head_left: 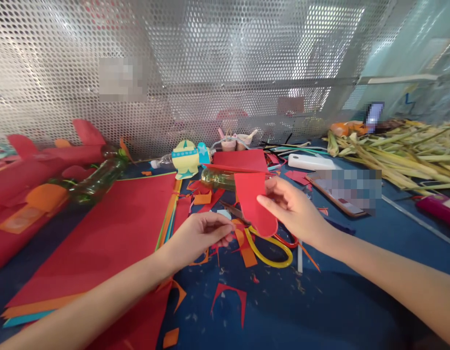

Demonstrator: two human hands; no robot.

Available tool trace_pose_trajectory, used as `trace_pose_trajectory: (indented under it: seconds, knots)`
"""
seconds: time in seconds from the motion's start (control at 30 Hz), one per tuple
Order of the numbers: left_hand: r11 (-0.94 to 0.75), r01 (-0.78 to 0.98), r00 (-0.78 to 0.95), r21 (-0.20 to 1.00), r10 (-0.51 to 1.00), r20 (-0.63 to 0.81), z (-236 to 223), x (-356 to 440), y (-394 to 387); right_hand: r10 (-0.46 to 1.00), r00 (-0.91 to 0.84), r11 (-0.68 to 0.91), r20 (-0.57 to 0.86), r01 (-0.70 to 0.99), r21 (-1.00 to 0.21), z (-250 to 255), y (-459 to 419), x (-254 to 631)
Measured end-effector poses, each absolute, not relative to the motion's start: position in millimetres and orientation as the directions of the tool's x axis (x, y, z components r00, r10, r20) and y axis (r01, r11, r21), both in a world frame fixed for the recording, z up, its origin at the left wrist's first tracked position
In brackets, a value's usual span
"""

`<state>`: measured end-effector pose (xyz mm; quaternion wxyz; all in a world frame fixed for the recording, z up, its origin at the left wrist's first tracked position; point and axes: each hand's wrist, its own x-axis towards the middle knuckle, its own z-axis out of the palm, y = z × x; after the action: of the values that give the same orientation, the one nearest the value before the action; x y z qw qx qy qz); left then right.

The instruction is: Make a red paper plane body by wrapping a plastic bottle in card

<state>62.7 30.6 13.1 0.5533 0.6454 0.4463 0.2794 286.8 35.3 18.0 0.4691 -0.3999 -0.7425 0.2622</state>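
My right hand (292, 206) pinches a red paper cutout (253, 201) with a rounded lower end between thumb and fingers, holding it up above the table. Left of it, my left hand (206, 233) is closed with thumb and fingertips together; whatever they may hold is too small to make out. Beneath the cutout lie scissors (272, 260) with yellow and red handles, partly hidden by it. Orange paper scraps (249, 253) lie between the hands, and a curved red scrap (230, 291) is nearer to me. Behind the cutout, a green bottle (217, 179) lies on its side.
A stack of coloured paper, red on top (112, 233), lies at left beside red-wrapped bottles (60, 160). A yellow paper figure (186, 159), small cups (228, 144), a white glue gun-like item (312, 162) and a phone (336, 194) sit further back. Dry husks (403, 150) cover the right.
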Motion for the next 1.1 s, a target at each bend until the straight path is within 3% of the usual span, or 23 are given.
trace_pose_trajectory:
  seconds: [0.13,0.27,0.57,0.77,1.0,1.1]
  knots:
    - [-0.13,0.388,0.421,0.912,0.906,-0.05,12.6,53.9,43.7,0.672,-0.247,0.677,0.698,0.588,-0.444,22.2,44.4,297.8]
    - [-0.239,0.499,0.359,0.833,0.932,0.052,16.5,43.6,57.9,0.592,-0.392,0.711,0.705,0.666,-0.227,21.6,49.5,301.5]
    - [-0.356,0.625,0.389,0.695,0.914,0.117,25.1,26.1,72.0,0.743,-0.499,0.641,0.447,0.722,-0.259,4.3,64.5,289.7]
    - [-0.381,0.698,0.423,0.606,0.903,0.081,31.1,19.8,76.4,0.644,-0.518,0.672,0.563,0.734,-0.093,1.3,53.9,287.3]
    - [-0.442,0.671,0.564,0.596,0.825,-0.023,34.7,21.7,68.9,0.574,-0.588,0.765,0.569,0.633,-0.118,-3.4,37.6,283.5]
    - [-0.447,0.677,0.543,0.585,0.84,0.013,38.2,23.5,66.3,0.57,-0.591,0.773,0.571,0.621,-0.129,-6.6,38.2,283.4]
